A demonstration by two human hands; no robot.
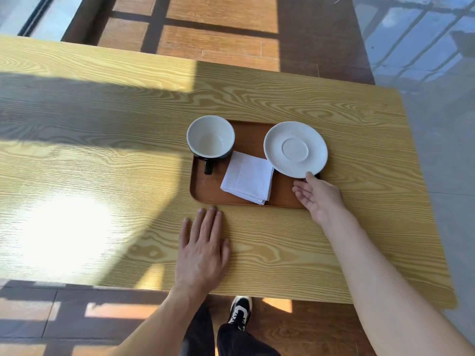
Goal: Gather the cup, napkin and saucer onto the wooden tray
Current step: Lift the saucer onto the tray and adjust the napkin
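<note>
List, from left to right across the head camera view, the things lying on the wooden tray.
Cup → napkin → saucer, all on the wooden tray. The right hand touches the saucer's near rim; the left hand rests flat on the table in front of the tray.

Wooden tray (205, 194): far edge hidden behind cup (210, 136) and saucer (295, 149); lower-right corner covered by right hand (320, 196). Napkin's (246, 179) upper-right corner lies under the saucer. Both forearms cut off at bottom frame edge.
</note>
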